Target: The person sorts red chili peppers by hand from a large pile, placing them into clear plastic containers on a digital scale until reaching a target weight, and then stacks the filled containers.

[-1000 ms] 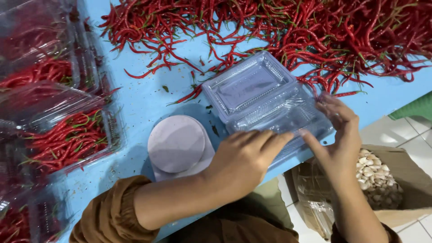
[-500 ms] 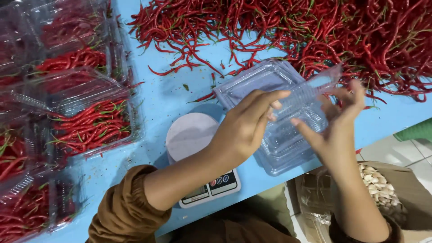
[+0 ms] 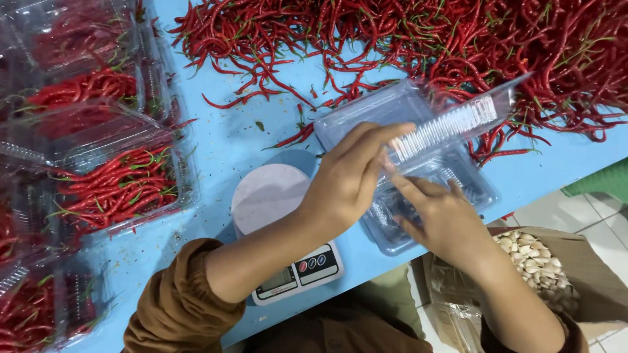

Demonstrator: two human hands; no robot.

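My left hand point(image 3: 356, 173) grips the near edge of a clear plastic clamshell box point(image 3: 451, 124), whose lid is lifted and tilted up toward the right. My right hand point(image 3: 438, 212) reaches in under that lid, with its fingers against the stack of clear boxes point(image 3: 458, 189) on the blue table point(image 3: 229, 137). Just left of the stack stands a small digital kitchen scale point(image 3: 275, 196) with a round white plate. Beyond the boxes lies a wide heap of loose red chillies point(image 3: 458, 39).
Several clear boxes filled with red chillies point(image 3: 118, 183) crowd the table's left side. A brown bag holding pale garlic cloves point(image 3: 536, 261) stands on the tiled floor at the lower right, just past the table's near edge.
The top box's lid has swung further up and open. My right hand has moved from the lid's right edge to underneath it, and my left hand has slid along the box's near edge.
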